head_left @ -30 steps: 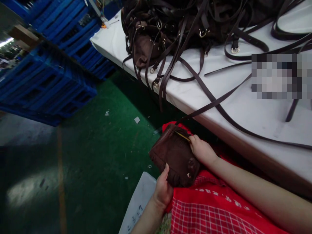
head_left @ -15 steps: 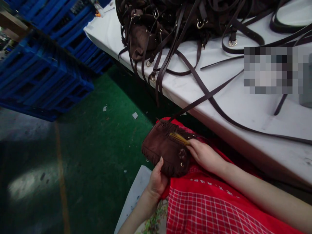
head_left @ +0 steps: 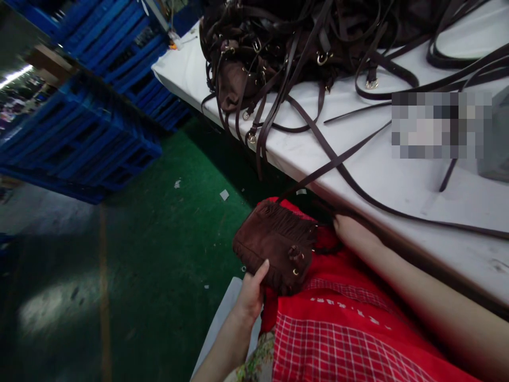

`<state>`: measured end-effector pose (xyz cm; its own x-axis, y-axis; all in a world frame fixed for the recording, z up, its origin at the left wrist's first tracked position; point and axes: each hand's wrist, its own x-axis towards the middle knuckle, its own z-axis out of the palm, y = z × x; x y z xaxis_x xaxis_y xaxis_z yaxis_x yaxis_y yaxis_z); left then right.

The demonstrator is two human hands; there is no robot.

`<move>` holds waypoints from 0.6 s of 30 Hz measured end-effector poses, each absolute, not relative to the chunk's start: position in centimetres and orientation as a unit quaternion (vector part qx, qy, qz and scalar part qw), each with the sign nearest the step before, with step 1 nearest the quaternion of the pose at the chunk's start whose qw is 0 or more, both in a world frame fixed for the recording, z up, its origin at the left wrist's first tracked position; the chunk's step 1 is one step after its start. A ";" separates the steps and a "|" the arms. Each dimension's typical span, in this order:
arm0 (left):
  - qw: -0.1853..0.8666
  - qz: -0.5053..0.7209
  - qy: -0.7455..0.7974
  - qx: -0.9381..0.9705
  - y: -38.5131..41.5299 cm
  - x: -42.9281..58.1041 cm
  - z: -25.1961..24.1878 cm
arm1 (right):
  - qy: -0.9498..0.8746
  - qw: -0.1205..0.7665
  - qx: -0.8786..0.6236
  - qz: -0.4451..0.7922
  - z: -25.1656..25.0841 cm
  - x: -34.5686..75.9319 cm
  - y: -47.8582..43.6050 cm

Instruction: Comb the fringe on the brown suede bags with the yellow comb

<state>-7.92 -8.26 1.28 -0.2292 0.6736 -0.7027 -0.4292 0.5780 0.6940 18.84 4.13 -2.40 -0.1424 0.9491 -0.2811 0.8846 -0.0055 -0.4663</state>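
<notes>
A small dark brown fringed handbag point(head_left: 274, 244) with gold-coloured rings rests on my lap. My left hand point(head_left: 254, 286) grips its lower edge, thumb on top and the other fingers hidden beneath. A long thin strap point(head_left: 314, 175) runs up from the bag and across the white table edge. My right hand point(head_left: 348, 228) is to the right of the bag, close under the table's edge. Its fingers are out of sight there, so whatever it may hold does not show. No brush is visible now.
On the white table point(head_left: 353, 164) lies a heap of brown bags point(head_left: 270, 58) with tangled straps. Blue pallets point(head_left: 79, 143) are stacked at the left on the green floor point(head_left: 159, 265). A red apron point(head_left: 330, 329) covers my lap. Part of the table view is pixelated.
My right hand has left the bag's fringe, where it held a yellow-brown brush, and moved right beneath the table edge. The left hand keeps its hold. The view has shifted slightly.
</notes>
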 end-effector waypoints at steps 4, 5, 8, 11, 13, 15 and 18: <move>0.218 0.412 0.816 0.341 -3.3 -14.0 2.8 | -0.713 0.097 -0.619 0.316 -1.2 19.0 3.0; 0.190 0.378 0.822 0.381 -1.3 -15.2 3.4 | -0.716 0.114 -0.609 0.323 -1.0 18.9 2.7; 0.422 0.183 0.760 0.459 5.0 -16.7 5.8 | -0.725 0.146 -0.590 0.324 0.0 18.8 2.3; 0.484 0.043 0.712 0.508 9.7 -15.2 6.7 | -0.731 0.176 -0.575 0.324 2.0 18.8 1.9; 0.482 -0.025 0.721 0.497 11.3 -13.7 6.0 | -0.729 0.202 -0.559 0.338 3.5 18.7 1.5; 0.477 -0.024 0.727 0.493 11.6 -12.6 5.0 | -0.728 0.229 -0.543 0.350 5.2 18.2 0.8; 0.478 -0.001 0.729 0.490 10.7 -12.7 5.1 | -0.749 0.246 -0.504 0.353 7.4 17.3 -0.6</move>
